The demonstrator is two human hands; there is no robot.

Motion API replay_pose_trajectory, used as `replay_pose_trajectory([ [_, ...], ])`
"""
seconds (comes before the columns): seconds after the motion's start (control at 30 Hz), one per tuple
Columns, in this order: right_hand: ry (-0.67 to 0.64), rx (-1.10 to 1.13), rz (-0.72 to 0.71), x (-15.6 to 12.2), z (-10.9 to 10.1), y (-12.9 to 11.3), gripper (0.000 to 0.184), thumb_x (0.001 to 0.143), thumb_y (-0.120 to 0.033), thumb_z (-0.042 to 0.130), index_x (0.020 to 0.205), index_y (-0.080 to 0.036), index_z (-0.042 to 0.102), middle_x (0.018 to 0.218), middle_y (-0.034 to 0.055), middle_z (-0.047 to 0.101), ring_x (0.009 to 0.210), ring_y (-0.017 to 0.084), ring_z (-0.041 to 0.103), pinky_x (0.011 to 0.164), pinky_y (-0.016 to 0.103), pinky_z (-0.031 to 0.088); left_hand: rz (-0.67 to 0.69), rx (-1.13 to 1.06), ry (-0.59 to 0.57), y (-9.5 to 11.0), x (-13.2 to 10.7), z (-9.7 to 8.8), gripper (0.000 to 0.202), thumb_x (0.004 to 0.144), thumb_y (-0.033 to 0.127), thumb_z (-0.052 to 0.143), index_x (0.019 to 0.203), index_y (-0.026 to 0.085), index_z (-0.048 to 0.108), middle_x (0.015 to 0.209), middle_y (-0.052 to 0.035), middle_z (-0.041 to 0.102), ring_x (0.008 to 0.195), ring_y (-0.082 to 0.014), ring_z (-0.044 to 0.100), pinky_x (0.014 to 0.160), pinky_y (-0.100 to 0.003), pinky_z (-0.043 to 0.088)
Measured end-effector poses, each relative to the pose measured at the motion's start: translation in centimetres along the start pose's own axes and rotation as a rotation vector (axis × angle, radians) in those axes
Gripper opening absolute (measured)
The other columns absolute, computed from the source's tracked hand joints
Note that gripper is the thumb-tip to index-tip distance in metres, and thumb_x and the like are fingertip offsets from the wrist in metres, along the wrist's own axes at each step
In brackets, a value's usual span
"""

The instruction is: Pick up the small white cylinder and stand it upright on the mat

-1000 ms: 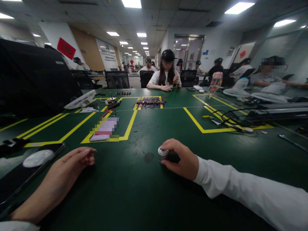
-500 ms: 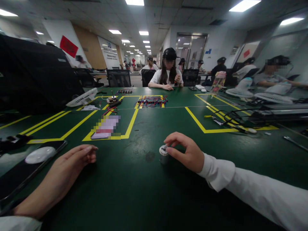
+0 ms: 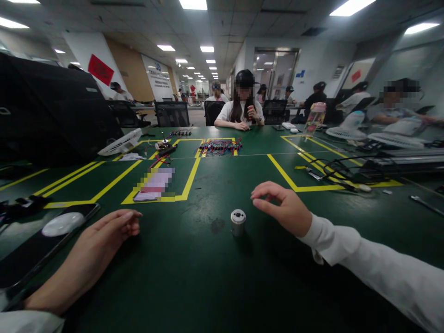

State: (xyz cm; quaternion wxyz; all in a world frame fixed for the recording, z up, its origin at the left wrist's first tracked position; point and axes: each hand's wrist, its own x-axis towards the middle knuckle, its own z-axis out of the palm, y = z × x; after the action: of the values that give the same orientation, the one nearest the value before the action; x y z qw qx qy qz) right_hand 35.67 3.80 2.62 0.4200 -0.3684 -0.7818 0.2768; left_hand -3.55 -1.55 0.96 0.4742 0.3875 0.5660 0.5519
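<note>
A short silver metal cylinder (image 3: 237, 224), like a small motor, stands upright on the green table (image 3: 194, 282). Its top has a few dark holes. My right hand (image 3: 282, 206) hovers beyond and to the right of it, apart from it, with thumb and forefinger tips drawn together. Whatever sits between those tips, if anything, is too small to make out. My left hand (image 3: 107, 236) rests at the table on the left, fingers curled and thumb laid against the forefinger; its inside is hidden. Beside it lies a black phone (image 3: 21, 259) with a white mouse-like object (image 3: 63, 224) on top.
Yellow tape (image 3: 192, 178) marks areas on the table. A pixelated flat packet (image 3: 156, 185), a bundle of coloured wires (image 3: 220, 147) and black cables (image 3: 329, 178) lie farther off. A large black case (image 3: 52, 106) stands left. A person (image 3: 239, 108) sits opposite.
My right hand has drawn off the top of the metal cylinder, moving to the right and slightly up. The cylinder stays standing in place. My left hand has hardly moved.
</note>
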Motion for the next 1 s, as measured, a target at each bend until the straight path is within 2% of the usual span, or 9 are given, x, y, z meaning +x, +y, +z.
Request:
replay_pose_trajectory([
  [0.13,-0.209,-0.263,-0.036,-2.4,-0.1,1.6,0.013,0.082,-0.036,0.065,0.089,-0.026,0.07,0.11,0.0045,0.053,0.103,0.018,0.049,0.092,0.039,0.039,-0.007,0.0,0.021,0.1,0.0,0.1,0.016,0.073,0.03,0.072,0.085,0.02,0.072,0.073,-0.002,0.067,0.07,-0.016,0.06,0.061,-0.021,0.055],
  [0.27,-0.253,-0.331,-0.015,-3.3,0.2,2.1,0.014,0.081,-0.035,0.066,0.092,-0.028,0.07,0.115,0.0041,0.052,0.11,0.021,0.044,0.096,0.045,0.034,-0.009,-0.011,0.031,0.1,0.0,0.0,0.018,0.071,0.03,0.074,0.086,0.02,0.073,0.075,-0.0023,0.068,0.071,-0.0163,0.061,0.062,-0.022,0.056],
  [0.37,-0.247,-0.086,0.112,-2.6,-0.4,2.1,0.026,0.08,-0.042,0.065,0.097,-0.023,0.068,0.113,0.0059,0.054,0.109,0.021,0.047,0.099,0.043,0.034,-0.013,-0.011,0.027,-0.1,0.1,-0.2,0.019,0.07,0.029,0.075,0.086,0.019,0.073,0.075,-0.0022,0.068,0.07,-0.0161,0.061,0.061,-0.022,0.056],
  [0.53,-0.024,0.379,0.352,-1.5,-1.3,3.0,0.045,0.086,-0.051,0.041,0.103,-0.014,0.06,0.107,0.0107,0.058,0.102,0.021,0.054,0.088,0.038,0.043,0.011,0.004,0.025,-0.4,0.4,-0.2,0.02,0.07,0.03,0.074,0.087,0.019,0.072,0.073,-0.0019,0.068,0.069,-0.016,0.06,0.061,-0.022,0.055],
  [0.63,-0.064,0.306,0.254,-1.5,-0.4,2.9,0.04,0.081,-0.043,0.054,0.11,-0.014,0.057,0.111,0.0099,0.056,0.105,0.02,0.053,0.091,0.035,0.042,0.004,0.024,0.009,-0.4,0.3,-0.1,0.019,0.074,0.033,0.071,0.088,0.02,0.071,0.072,-0.0009,0.067,0.07,-0.0157,0.06,0.061,-0.022,0.054],
  [0.73,-0.14,0.099,0.043,-1.4,1.7,1.7,0.06,0.075,-0.035,0.069,0.128,-0.019,0.048,0.116,0.0074,0.054,0.108,0.017,0.051,0.096,0.033,0.041,0.006,0.038,0.014,-0.3,0.3,0.0,0.02,0.075,0.035,0.07,0.088,0.02,0.07,0.073,-0.0005,0.066,0.07,-0.0156,0.059,0.061,-0.022,0.053],
  [0.83,-0.146,0.013,-0.153,-0.9,3.4,0.4,0.054,0.074,-0.033,0.072,0.123,-0.021,0.052,0.111,0.0036,0.056,0.101,0.013,0.054,0.091,0.027,0.045,0.004,0.047,0.021,-0.5,0.3,-0.1,0.021,0.074,0.035,0.07,0.088,0.02,0.069,0.073,-0.0005,0.066,0.07,-0.016,0.059,0.062,-0.022,0.053],
  [0.9,-0.067,-0.023,-0.192,-0.8,3.5,0.2,0.043,0.077,-0.033,0.07,0.116,-0.022,0.056,0.108,0.0024,0.058,0.096,0.011,0.056,0.086,0.024,0.047,0.017,0.039,0.018,-0.6,0.2,-0.3,0.022,0.074,0.035,0.07,0.089,0.02,0.069,0.073,-0.0007,0.067,0.07,-0.0158,0.059,0.062,-0.022,0.053],
  [1.0,0.136,-0.059,-0.134,-1.4,1.4,1.7,0.049,0.08,-0.033,0.068,0.124,-0.022,0.049,0.109,0.0041,0.057,0.093,0.012,0.058,0.082,0.026,0.05,0.037,0.015,0.01,-0.6,0.2,-0.4,0.021,0.074,0.034,0.071,0.088,0.019,0.069,0.071,-0.0006,0.066,0.068,-0.0154,0.059,0.062,-0.022,0.051],
])
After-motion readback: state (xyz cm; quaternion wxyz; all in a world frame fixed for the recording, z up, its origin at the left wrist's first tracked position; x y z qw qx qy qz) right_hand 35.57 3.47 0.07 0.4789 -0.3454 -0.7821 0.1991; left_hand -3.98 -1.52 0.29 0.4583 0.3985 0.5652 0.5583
